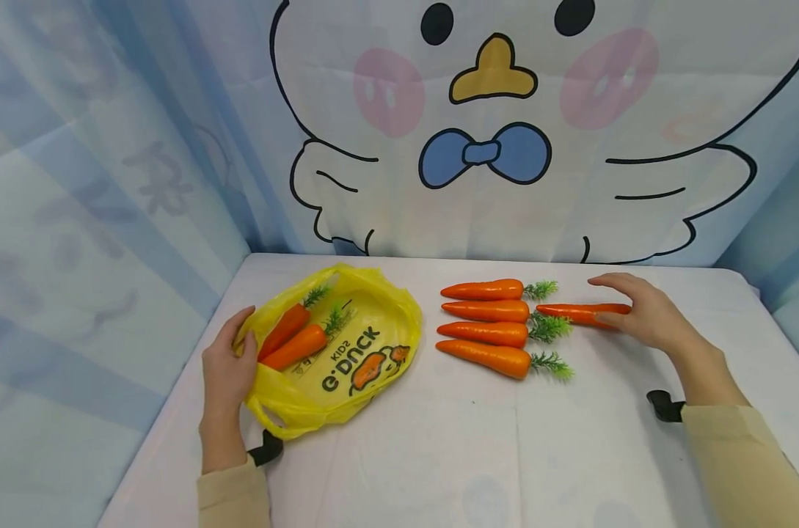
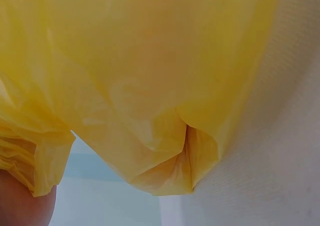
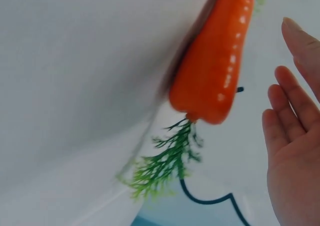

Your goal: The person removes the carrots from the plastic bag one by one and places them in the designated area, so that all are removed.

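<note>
While my left hand (image 1: 226, 374) pinches the bag (image 1: 379, 308), two carrots (image 1: 298, 347) lie inside; five seem yet to go: a row of four carrots (image 1: 483, 334) and a lone carrot (image 1: 571, 313) by my right hand (image 1: 650, 314), its fingers parted, gripping nothing.

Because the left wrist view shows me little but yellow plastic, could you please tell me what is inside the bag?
Observer: Two carrots lie in the bag, their leafy ends facing away from the left hand.
Operator: Thank you; are there any more on the table?
Observer: Yes, five: a stack of four side by side, and a fifth carrot by the right hand.
Operator: Could you kindly say whether the right hand is gripping that one?
Observer: It does not look so; in the right wrist view its fingers are extended, not curled round the carrot.
</note>
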### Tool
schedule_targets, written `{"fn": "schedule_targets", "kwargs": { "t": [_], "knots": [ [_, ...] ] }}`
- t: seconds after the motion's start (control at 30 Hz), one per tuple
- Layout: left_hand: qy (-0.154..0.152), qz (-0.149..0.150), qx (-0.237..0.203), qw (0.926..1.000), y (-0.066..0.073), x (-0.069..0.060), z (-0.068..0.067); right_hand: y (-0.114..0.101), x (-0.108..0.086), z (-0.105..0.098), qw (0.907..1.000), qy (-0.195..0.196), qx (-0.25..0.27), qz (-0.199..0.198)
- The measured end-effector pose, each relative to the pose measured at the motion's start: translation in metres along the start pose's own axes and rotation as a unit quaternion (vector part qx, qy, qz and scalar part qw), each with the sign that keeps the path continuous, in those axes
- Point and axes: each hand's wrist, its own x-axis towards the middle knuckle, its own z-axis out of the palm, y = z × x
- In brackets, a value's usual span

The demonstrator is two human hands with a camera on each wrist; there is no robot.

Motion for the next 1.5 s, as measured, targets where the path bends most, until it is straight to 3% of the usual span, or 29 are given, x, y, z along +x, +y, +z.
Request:
{"fn": "schedule_targets", "kwargs": {
  "t": [0.43, 0.77, 1.4, 1.5],
  "knots": [
    [-0.002, 0.009, -0.007, 0.9999, 0.005, 0.0, 0.0, -0.041, 0.016, 0.007, 0.9982, 0.021, 0.011, -0.055],
    [0.0, 0.01, -0.011, 0.9999, 0.004, -0.001, 0.0, -0.076, 0.029, 0.026, 0.9911, 0.018, 0.06, -0.117],
    [-0.006, -0.004, -0.006, 1.0, 0.003, 0.0, -0.003, -0.148, 0.058, 0.061, 0.9878, -0.022, 0.095, -0.121],
    [-0.005, 0.0, -0.003, 1.0, 0.001, 0.0, -0.002, -0.155, 0.063, 0.066, 0.985, -0.017, 0.105, -0.136]
  ]
}}
